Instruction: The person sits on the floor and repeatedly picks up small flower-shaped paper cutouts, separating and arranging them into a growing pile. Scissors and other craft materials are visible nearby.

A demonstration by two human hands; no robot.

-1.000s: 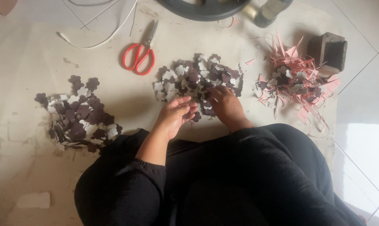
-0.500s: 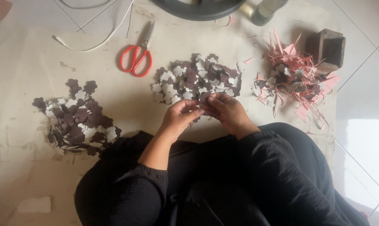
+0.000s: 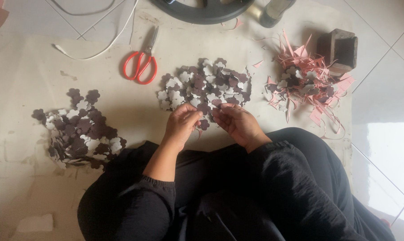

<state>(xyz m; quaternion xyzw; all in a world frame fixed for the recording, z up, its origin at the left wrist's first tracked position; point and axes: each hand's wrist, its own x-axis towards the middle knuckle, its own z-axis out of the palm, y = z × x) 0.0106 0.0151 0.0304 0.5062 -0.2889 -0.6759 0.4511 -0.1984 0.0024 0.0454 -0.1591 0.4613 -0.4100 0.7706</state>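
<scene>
1. Dark brown, flower-shaped paper cutout (image 3: 205,108) is pinched between the fingertips of the left hand (image 3: 180,126) and the right hand (image 3: 238,123), just above the lap and at the near edge of the middle pile.
2. Both hands are closed on this small piece, with thumbs and forefingers meeting over it; black sleeves cover the arms.
3. Just beyond the hands, the middle pile of brown and white flower cutouts (image 3: 206,85) is spread on the pale floor sheet (image 3: 28,71).
4. A second pile of like cutouts (image 3: 79,131) is seen well to the left.
5. Pink paper scraps (image 3: 304,82) mixed with a few cutouts are heaped to the right, beside a small dark box (image 3: 340,50).
6. Red-handled scissors (image 3: 141,64) are laid beyond the middle pile, near a white cable (image 3: 99,49).
</scene>
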